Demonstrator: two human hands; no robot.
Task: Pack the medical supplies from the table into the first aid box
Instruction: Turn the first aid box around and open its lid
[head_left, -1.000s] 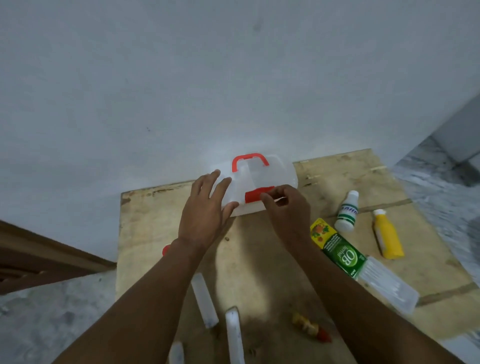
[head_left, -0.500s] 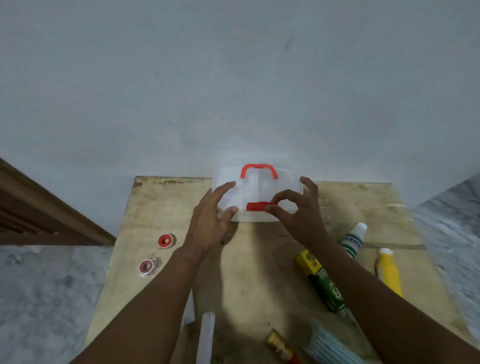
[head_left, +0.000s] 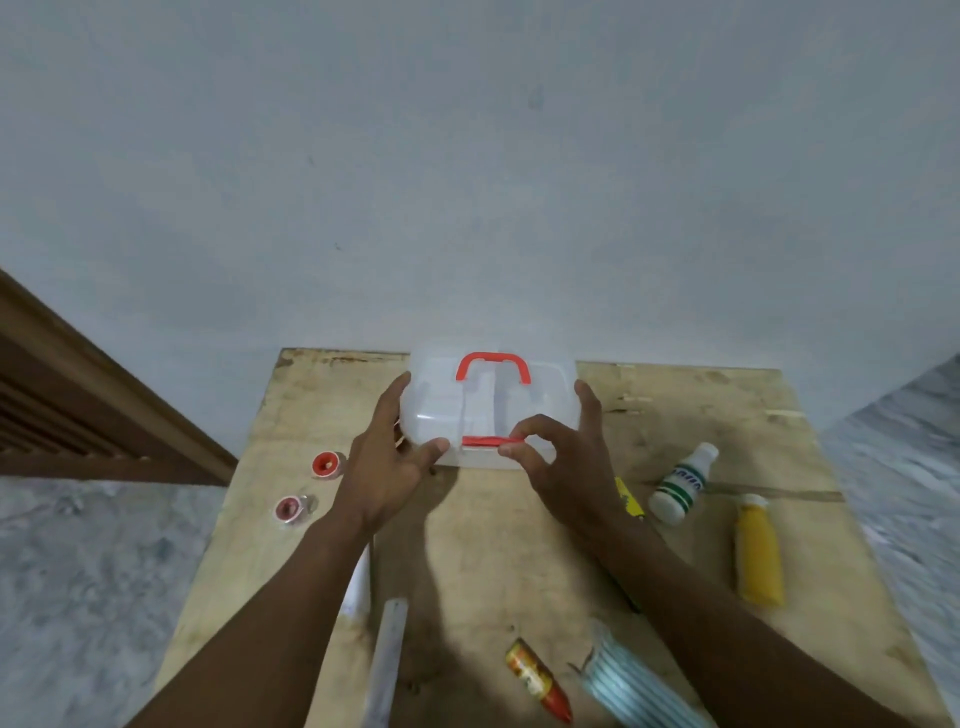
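The first aid box (head_left: 441, 410), translucent with a red handle (head_left: 492, 359), sat closed at the table's (head_left: 519, 545) 12 o'clock edge, against the wall. The left hand (head_left: 387, 467) gripped its 9 o'clock side, thumb on the near corner. The right hand (head_left: 566, 467) pinched the red latch (head_left: 480, 441) between thumb and forefinger at the box's 6 o'clock. Two tape rolls (head_left: 327, 464) lay towards 9 o'clock of the box. A white bottle (head_left: 680, 486) and a yellow bottle (head_left: 758, 556) lay towards 4 o'clock.
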